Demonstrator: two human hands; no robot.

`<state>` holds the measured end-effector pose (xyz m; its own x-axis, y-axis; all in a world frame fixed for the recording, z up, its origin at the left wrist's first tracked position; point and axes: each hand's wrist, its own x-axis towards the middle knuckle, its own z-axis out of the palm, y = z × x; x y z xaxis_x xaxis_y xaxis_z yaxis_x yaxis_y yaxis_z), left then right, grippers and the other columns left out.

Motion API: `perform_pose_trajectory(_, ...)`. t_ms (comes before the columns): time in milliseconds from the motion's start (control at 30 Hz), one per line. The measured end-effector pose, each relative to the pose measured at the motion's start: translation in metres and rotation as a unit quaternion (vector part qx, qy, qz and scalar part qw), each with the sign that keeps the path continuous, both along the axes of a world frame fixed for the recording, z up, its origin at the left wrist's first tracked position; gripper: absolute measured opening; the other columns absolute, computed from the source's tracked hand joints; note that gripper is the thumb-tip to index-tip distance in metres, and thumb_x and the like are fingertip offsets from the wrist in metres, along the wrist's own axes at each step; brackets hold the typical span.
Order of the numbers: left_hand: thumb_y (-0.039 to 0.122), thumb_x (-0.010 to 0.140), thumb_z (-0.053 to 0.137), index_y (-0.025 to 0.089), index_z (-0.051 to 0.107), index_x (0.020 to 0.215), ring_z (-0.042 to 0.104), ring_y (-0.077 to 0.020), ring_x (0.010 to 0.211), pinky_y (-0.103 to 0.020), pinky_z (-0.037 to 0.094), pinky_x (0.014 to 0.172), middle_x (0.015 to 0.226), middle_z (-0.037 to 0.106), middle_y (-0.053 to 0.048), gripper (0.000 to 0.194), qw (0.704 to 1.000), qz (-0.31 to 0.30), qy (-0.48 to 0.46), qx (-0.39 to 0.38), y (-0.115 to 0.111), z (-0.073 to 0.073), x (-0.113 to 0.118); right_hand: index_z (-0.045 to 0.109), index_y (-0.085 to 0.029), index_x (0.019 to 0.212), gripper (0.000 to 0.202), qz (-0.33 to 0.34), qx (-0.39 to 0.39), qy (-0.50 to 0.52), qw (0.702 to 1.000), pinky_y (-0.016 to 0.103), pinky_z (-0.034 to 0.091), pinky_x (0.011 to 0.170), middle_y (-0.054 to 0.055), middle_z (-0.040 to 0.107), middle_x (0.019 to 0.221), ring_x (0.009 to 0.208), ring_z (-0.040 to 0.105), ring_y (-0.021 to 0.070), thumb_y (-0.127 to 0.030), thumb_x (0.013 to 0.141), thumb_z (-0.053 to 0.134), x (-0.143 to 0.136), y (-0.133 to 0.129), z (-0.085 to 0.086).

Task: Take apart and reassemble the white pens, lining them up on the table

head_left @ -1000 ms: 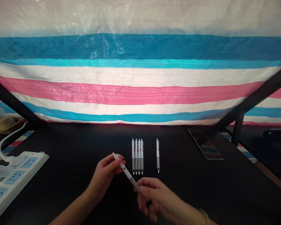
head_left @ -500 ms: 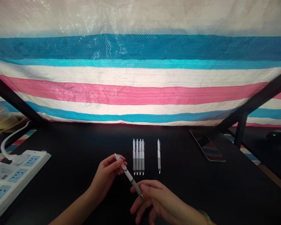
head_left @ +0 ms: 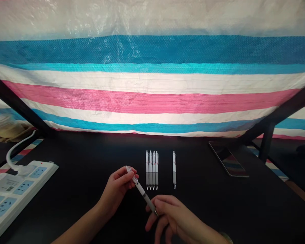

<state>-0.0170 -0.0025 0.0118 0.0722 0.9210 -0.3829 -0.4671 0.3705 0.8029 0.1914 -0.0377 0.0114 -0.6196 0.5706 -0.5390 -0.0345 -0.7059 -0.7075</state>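
Observation:
A white pen with a grey grip (head_left: 143,192) slants down to the right, its clip end pinched in my left hand (head_left: 121,183). Its metal tip lies by the thumb and forefinger of my right hand (head_left: 170,215), whose other fingers are spread and curved; whether the thumb and forefinger press on the grip is hard to tell. Beyond the hands, several matching pens (head_left: 151,169) lie side by side, tips toward me. One more such pen (head_left: 174,169) lies apart to their right.
A white power strip (head_left: 20,189) with a plugged-in cable is at the left. A dark phone (head_left: 228,159) lies at the right. Striped sheeting (head_left: 152,101) hangs behind the black table (head_left: 104,145), between dark slanted bars.
The view has shifted slightly, so things on the table appear a little further right. The lower fingers of my right hand have changed their curl slightly. My left hand keeps its hold.

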Motion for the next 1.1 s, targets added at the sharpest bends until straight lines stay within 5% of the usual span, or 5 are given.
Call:
perform_pose_trajectory(167, 0.026, 0.071, 0.08, 0.014, 0.073, 0.08, 0.054, -0.0072, 0.057, -0.017, 0.045, 0.058, 0.073, 0.069, -0.004, 0.017, 1.0, -0.005, 0.0, 0.002, 0.0, -0.001, 0.001, 0.052, -0.015, 0.094, 0.038, 0.001, 0.001, -0.003, 1.0, 0.017, 0.041, 0.039, 0.006, 0.07, 0.077, 0.054, 0.067, 0.015, -0.047, 0.079, 0.066, 0.0, -0.001, -0.001)
perform_pose_trajectory(300, 0.025, 0.073, 0.079, 0.014, 0.073, 0.08, 0.054, -0.0073, 0.058, -0.016, 0.046, 0.058, 0.073, 0.069, -0.004, 0.015, 1.0, -0.006, -0.002, 0.005, 0.0, -0.002, 0.0, 0.057, -0.012, 0.091, 0.044, 0.011, -0.008, -0.008, 1.0, 0.015, 0.04, 0.038, 0.008, 0.07, 0.074, 0.049, 0.065, 0.0122, -0.055, 0.082, 0.06, 0.0, 0.0, -0.001)
perform_pose_trajectory(633, 0.029, 0.075, 0.079, 0.014, 0.072, 0.083, 0.053, -0.0065, 0.058, -0.016, 0.046, 0.056, 0.075, 0.068, -0.003, 0.018, 1.0, 0.012, 0.013, 0.016, 0.0, -0.001, 0.002, 0.041, -0.022, 0.077, 0.022, 0.001, 0.015, -0.089, 0.996, 0.012, 0.028, 0.028, -0.004, 0.063, 0.048, 0.031, 0.05, 0.0079, -0.019, 0.066, 0.061, -0.004, 0.001, 0.003)
perform_pose_trajectory(1100, 0.034, 0.075, 0.079, 0.015, 0.073, 0.087, 0.06, -0.0111, 0.076, -0.018, 0.049, 0.066, 0.079, 0.067, -0.003, 0.024, 0.993, 0.108, 0.03, 0.025, 0.01, -0.007, -0.009, 0.041, -0.022, 0.077, 0.024, -0.004, 0.029, -0.065, 0.997, 0.013, 0.03, 0.033, -0.004, 0.063, 0.047, 0.032, 0.049, 0.0068, -0.021, 0.066, 0.062, -0.003, -0.001, -0.004)
